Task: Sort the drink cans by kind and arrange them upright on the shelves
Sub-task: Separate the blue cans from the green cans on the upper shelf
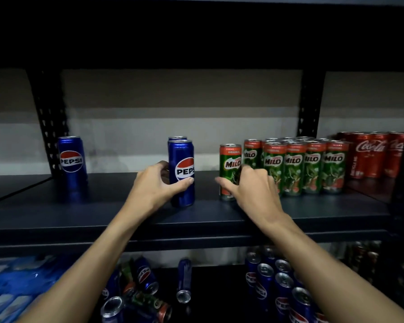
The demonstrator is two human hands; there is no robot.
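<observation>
On the dark shelf (pixel 103 213) my left hand (pixel 158 183) wraps around the lower part of an upright blue Pepsi can (pixel 182 169), with a second Pepsi can (pixel 177 138) right behind it. A lone Pepsi can (pixel 71 159) stands far left by the post. My right hand (pixel 250 187) grips an upright green Milo can (pixel 229 164) at the left end of a block of several Milo cans (pixel 313 166). Red Coca-Cola cans (pixel 373 155) stand at the far right.
On the shelf below lie loose Pepsi and Milo cans (pixel 145 283) on their sides, and a group of upright Pepsi cans (pixel 278 283) to the right. Blue packaged goods (pixel 14 283) fill the lower left. Black uprights (pixel 49 117) and an upper shelf frame the space.
</observation>
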